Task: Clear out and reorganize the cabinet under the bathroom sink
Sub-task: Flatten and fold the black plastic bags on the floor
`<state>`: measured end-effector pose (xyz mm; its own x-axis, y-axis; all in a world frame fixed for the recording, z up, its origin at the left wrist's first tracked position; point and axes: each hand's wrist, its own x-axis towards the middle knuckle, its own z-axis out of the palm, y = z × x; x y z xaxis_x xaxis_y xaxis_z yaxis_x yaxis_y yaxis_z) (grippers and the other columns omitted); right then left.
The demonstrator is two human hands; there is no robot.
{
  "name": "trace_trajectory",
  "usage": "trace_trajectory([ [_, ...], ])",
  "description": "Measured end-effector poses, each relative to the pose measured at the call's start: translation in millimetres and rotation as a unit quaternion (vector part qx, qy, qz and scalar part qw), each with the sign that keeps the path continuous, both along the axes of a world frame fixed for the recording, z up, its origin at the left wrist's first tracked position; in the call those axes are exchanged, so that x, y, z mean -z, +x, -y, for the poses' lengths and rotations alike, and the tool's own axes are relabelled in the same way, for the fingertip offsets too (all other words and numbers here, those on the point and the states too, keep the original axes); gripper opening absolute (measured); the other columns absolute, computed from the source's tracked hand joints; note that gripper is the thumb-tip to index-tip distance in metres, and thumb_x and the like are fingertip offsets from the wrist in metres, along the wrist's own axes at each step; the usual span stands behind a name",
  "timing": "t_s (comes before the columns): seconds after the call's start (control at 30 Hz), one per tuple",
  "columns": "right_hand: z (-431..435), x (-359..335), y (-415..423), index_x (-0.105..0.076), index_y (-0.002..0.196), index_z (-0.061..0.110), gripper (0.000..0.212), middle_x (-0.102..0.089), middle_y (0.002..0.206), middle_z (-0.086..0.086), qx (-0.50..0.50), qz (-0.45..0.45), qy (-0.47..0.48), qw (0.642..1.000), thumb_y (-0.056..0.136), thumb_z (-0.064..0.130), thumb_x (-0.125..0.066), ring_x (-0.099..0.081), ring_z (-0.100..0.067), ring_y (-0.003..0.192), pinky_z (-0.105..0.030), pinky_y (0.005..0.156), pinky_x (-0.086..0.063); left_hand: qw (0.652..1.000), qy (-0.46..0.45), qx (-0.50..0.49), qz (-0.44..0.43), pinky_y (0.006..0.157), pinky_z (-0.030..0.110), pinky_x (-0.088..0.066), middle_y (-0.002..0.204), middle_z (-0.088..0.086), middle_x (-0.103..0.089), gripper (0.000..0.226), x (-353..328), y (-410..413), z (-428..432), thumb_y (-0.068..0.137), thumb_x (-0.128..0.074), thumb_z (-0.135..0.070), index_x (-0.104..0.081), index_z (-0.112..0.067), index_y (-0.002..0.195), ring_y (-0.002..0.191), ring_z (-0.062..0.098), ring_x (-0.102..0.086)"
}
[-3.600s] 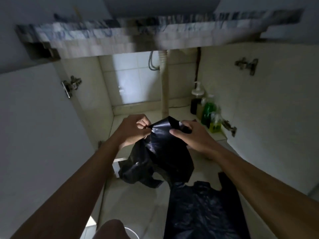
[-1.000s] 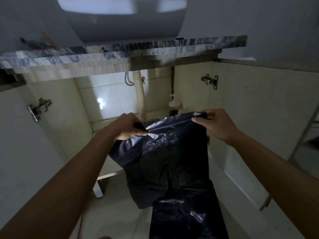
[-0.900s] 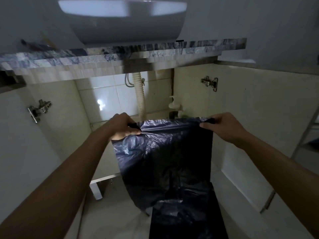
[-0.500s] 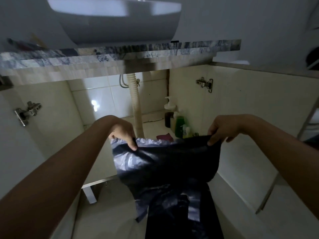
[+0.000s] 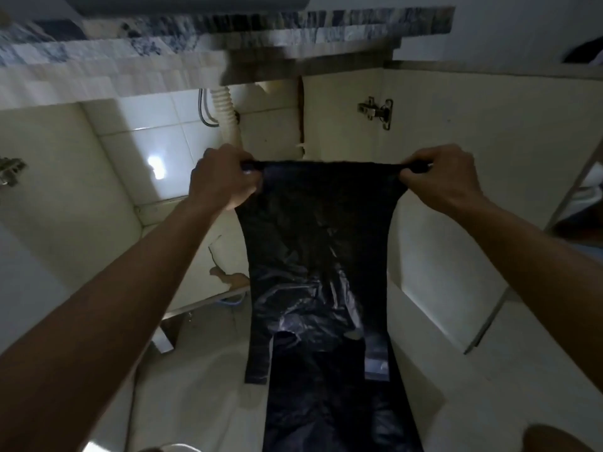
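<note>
black bag stretched flat between both hands

we hold one black plastic bag (image 5: 318,243) in front of the open cabinet (image 5: 107,177) under the sink. our left hand (image 5: 223,181) is closed on the bag's upper left corner and our right hand (image 5: 443,179) is closed on its upper right corner, each pinching a bunched bit of film, so the top edge runs taut and level from one fist to the other.

the relation that matters: the bag hangs straight down from both grips, its long axis vertical, its two handle loops dangling at the bottom. neither hand is nearer; they sit level, one at each end of the top edge. a second black bag (image 5: 339,412) lies flat on the floor right under the hanging one, long axis running toward us. we judge the next move is to fold or lay the held bag down, which would mean carrying both corners together.

counts: two black bags, two hands, one corrugated drain hose (image 5: 228,119) at the back wall, two door hinges in view, the right hinge (image 5: 377,112) clear and the left hinge (image 5: 9,171) at the frame edge. a pump top (image 5: 301,148) just peeks over the bag's edge; what else stands behind the bag is hidden.
</note>
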<state>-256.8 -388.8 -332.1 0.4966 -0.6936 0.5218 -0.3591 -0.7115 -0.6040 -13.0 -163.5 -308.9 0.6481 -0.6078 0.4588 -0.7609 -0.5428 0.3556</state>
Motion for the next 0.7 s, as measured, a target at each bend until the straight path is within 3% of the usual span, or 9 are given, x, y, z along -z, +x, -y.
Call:
trace_trajectory([
  [0.07, -3, 5, -14, -0.076, 0.089, 0.022, 0.010, -0.071, 0.082, 0.002, -0.038, -0.022, 0.047, 0.998, 0.085, 0.020, -0.067, -0.063, -0.009, 0.075, -0.021, 0.070, -0.048, 0.992, 0.093, 0.052, -0.062, 0.071, 0.028, -0.050, 0.096, 0.000, -0.072, 0.023, 3, -5, -15, 0.085, -0.069, -0.035, -0.075, -0.026, 0.105, 0.087, 0.017, -0.064],
  [0.13, -3, 14, -27, -0.072, 0.077, 0.019, 0.013, -0.065, 0.073, 0.000, -0.097, -0.093, 0.132, 0.982, 0.087, 0.016, -0.066, -0.057, -0.012, 0.067, -0.023, 0.061, -0.044, 0.961, 0.225, 0.103, -0.121, 0.071, 0.028, -0.049, 0.092, -0.001, -0.072, 0.021, 10, -9, -29, 0.087, -0.070, -0.037, -0.075, -0.024, 0.103, 0.083, 0.014, -0.065],
  [0.27, -1, 49, -45, -0.073, 0.078, 0.015, 0.015, -0.067, 0.084, -0.004, -0.148, -0.323, 0.262, 0.897, 0.089, 0.013, -0.061, -0.060, -0.022, 0.083, -0.030, 0.073, -0.048, 0.872, 0.383, 0.133, -0.275, 0.087, 0.044, -0.055, 0.091, 0.002, -0.076, 0.017, 43, -15, -37, 0.085, -0.073, -0.035, -0.077, -0.026, 0.099, 0.091, 0.028, -0.071],
  [0.37, 0, 81, -53, -0.070, 0.088, 0.011, 0.011, -0.071, 0.099, -0.009, -0.122, -0.385, 0.325, 0.855, 0.088, 0.016, -0.061, -0.066, -0.023, 0.094, -0.034, 0.083, -0.052, 0.799, 0.433, 0.126, -0.398, 0.094, 0.045, -0.055, 0.101, 0.009, -0.075, 0.025, 75, -24, -31, 0.084, -0.076, -0.030, -0.073, -0.017, 0.106, 0.097, 0.029, -0.071],
  [0.5, -7, 129, -61, -0.070, 0.089, 0.013, 0.027, -0.072, 0.080, 0.000, -0.122, -0.479, 0.366, 0.788, 0.066, 0.024, -0.062, -0.069, -0.015, 0.076, -0.029, 0.074, -0.051, 0.735, 0.528, 0.093, -0.415, 0.101, 0.039, -0.050, 0.119, 0.003, -0.058, 0.019, 130, -45, -21, 0.085, -0.075, -0.030, -0.064, -0.023, 0.099, 0.106, 0.022, -0.057],
  [0.6, -15, 172, -67, -0.071, 0.099, 0.014, 0.027, -0.074, 0.084, 0.003, -0.124, -0.546, 0.392, 0.730, 0.074, 0.019, -0.061, -0.073, -0.011, 0.075, -0.030, 0.077, -0.047, 0.684, 0.571, 0.088, -0.445, 0.106, 0.041, -0.045, 0.144, 0.005, -0.045, 0.018, 177, -50, -20, 0.088, -0.071, -0.033, -0.061, -0.027, 0.101, 0.126, 0.025, -0.048],
  [0.7, -22, 217, -73, -0.071, 0.098, 0.016, 0.022, -0.074, 0.095, 0.001, -0.113, -0.578, 0.418, 0.692, 0.078, 0.019, -0.061, -0.072, -0.013, 0.080, -0.029, 0.079, -0.047, 0.654, 0.599, 0.083, -0.454, 0.108, 0.044, -0.043, 0.146, 0.006, -0.044, 0.016, 219, -57, -25, 0.088, -0.070, -0.033, -0.060, -0.028, 0.100, 0.133, 0.025, -0.045],
])
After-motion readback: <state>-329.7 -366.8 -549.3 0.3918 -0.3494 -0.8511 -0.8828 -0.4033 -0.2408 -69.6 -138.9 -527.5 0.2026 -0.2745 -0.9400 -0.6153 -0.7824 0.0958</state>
